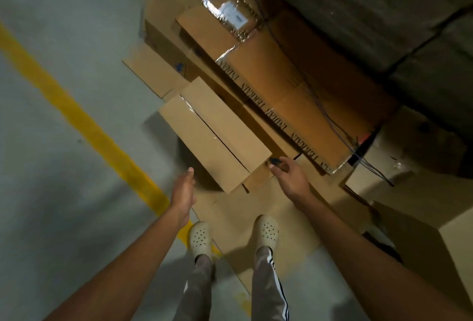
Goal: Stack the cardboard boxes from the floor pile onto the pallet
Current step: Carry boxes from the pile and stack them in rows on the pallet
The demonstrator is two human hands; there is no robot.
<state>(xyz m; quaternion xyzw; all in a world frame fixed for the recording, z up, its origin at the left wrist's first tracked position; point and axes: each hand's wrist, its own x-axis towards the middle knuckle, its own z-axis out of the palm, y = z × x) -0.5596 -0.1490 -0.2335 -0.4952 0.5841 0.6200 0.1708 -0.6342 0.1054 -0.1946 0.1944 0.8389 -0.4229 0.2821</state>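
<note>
A matte yellow line (84, 126) crossed the smooth grey concrete floor (51, 39) to the left of the left hand (183, 190). That hand was spread flat, fingers straight and together, holding nothing, just short of the near corner of a long, narrow cardboard box (204, 136). The box lay slantwise between and beyond both hands, its plain brown top split by a taped centre seam. The right hand (290, 176) reached to the box's near end with fingers bent. A small dark object (276, 160) showed at its fingertips, but whether they pinched it could not be told. Beyond the right hand lay a larger box (294, 85), edged with glossy printed tape (276, 115). Below both hands, flattened cardboard (235, 208) lay under cream perforated clogs (201, 237).
</note>
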